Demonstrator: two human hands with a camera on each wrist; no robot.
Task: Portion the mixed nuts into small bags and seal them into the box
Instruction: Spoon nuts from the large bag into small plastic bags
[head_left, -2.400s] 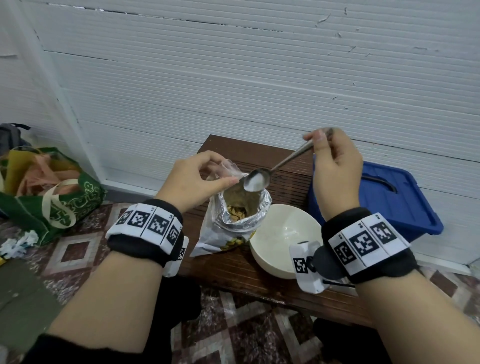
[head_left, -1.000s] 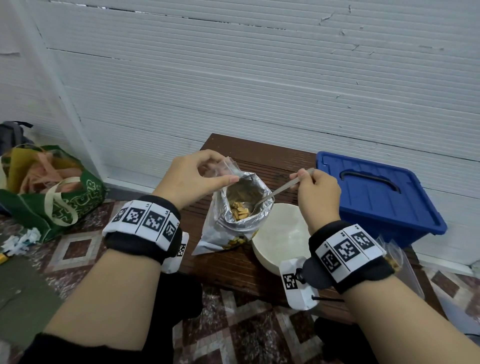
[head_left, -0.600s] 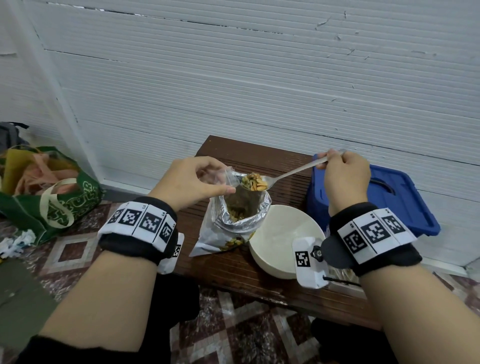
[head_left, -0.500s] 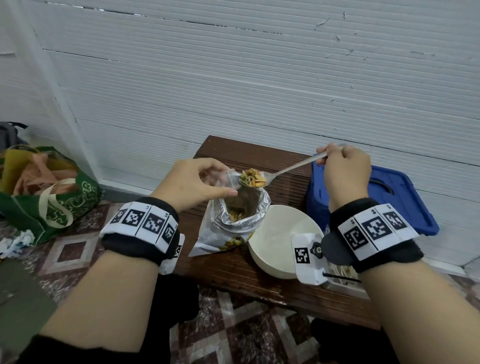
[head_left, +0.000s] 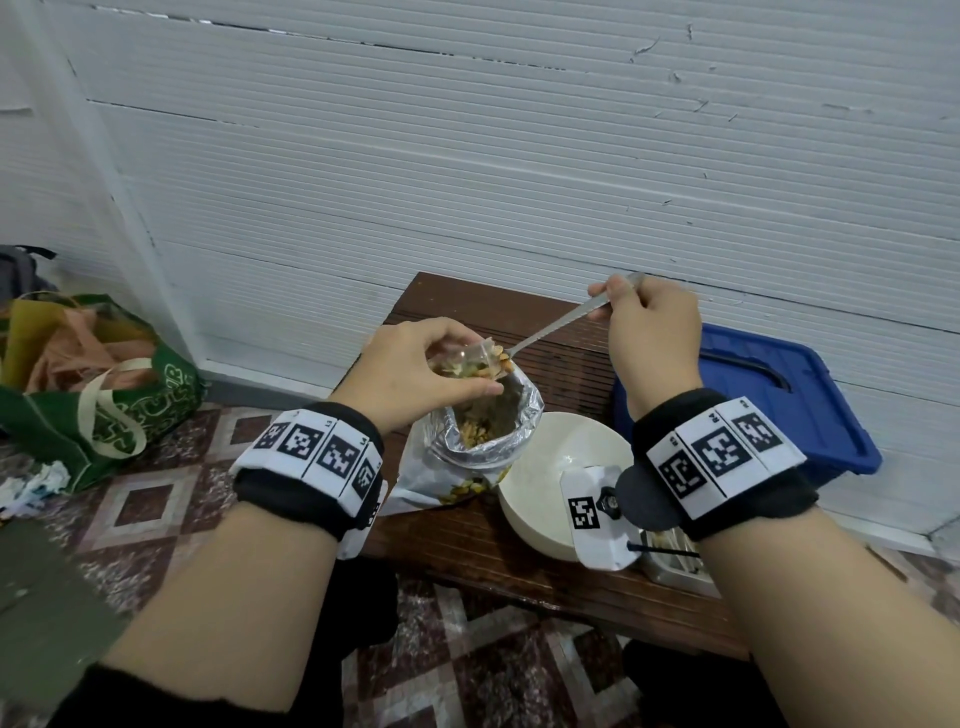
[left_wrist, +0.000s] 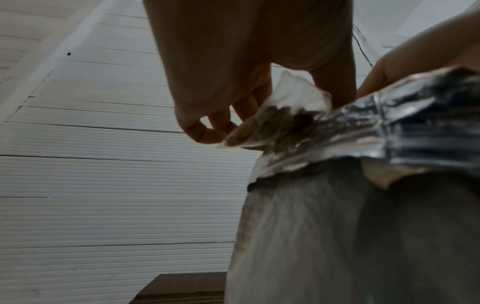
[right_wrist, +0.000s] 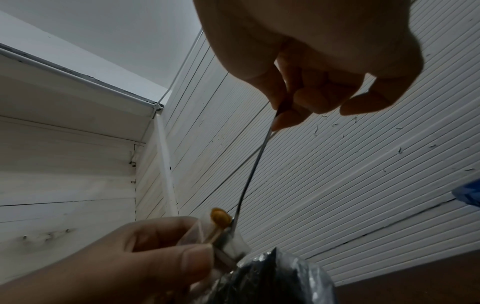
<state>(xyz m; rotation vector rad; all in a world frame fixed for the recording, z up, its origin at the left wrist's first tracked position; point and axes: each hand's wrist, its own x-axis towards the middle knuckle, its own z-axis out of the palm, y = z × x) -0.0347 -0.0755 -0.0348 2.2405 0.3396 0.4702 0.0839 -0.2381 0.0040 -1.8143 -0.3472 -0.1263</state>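
Note:
My left hand (head_left: 462, 366) pinches a small clear bag (head_left: 470, 356) open just above the big foil nut bag (head_left: 485, 434). Mixed nuts show inside the small bag. My right hand (head_left: 615, 304) grips the handle end of a metal spoon (head_left: 550, 327), whose bowl is tipped into the small bag's mouth. In the right wrist view the spoon (right_wrist: 253, 172) runs down to the small bag (right_wrist: 233, 243), with a nut (right_wrist: 221, 218) at its edge. The left wrist view shows my fingers (left_wrist: 207, 132) curled beside the foil bag's rim (left_wrist: 389, 127).
An empty white bowl (head_left: 558, 457) stands right of the foil bag on the dark wooden table (head_left: 467, 535). A blue lidded box (head_left: 789, 405) sits at the right. A metal tray (head_left: 670, 564) lies under my right wrist. A green bag (head_left: 104, 405) is on the floor at left.
The spoon dipped into the foil bag, came up loaded with nuts, and moved left; its bowl now tips into the small clear bag. My left hand has kept hold of that bag.

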